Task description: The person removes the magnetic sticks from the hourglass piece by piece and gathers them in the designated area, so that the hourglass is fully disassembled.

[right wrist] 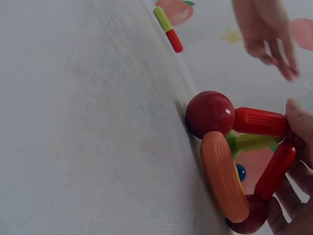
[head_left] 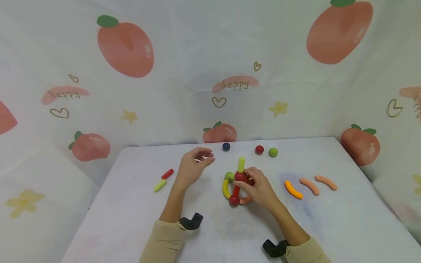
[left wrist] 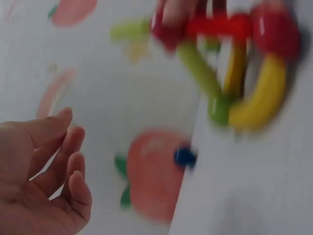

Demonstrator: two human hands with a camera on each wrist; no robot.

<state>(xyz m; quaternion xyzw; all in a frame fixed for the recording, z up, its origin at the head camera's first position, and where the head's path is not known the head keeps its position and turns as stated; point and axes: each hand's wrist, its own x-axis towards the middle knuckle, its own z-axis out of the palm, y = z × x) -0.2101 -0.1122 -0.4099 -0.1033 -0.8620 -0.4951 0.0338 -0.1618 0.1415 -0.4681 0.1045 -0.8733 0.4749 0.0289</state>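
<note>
A pyramid-like frame of balls and rods stands mid-table, with a red base ball point(head_left: 234, 200), a green ball point(left wrist: 221, 109), a curved yellow rod point(left wrist: 264, 93) and a curved orange rod point(right wrist: 222, 178) along its bottom. Straight red rods point(right wrist: 259, 121) and a light green rod slope up to a red top ball point(head_left: 239, 176), from which another light green rod point(head_left: 241, 164) points upward. My right hand point(head_left: 260, 188) grips the frame at this top ball, thumb and fingers on either side. Left of it, my left hand point(head_left: 192, 168) hovers with loosely bent fingers, holding nothing.
At the table's back lie a dark blue ball point(head_left: 226, 146), a red ball point(head_left: 259, 149) and a green ball point(head_left: 273, 152). Three curved rods, one an orange rod point(head_left: 293, 190), lie on the right. A red rod point(head_left: 167, 174) and a light green rod point(head_left: 160, 185) lie left.
</note>
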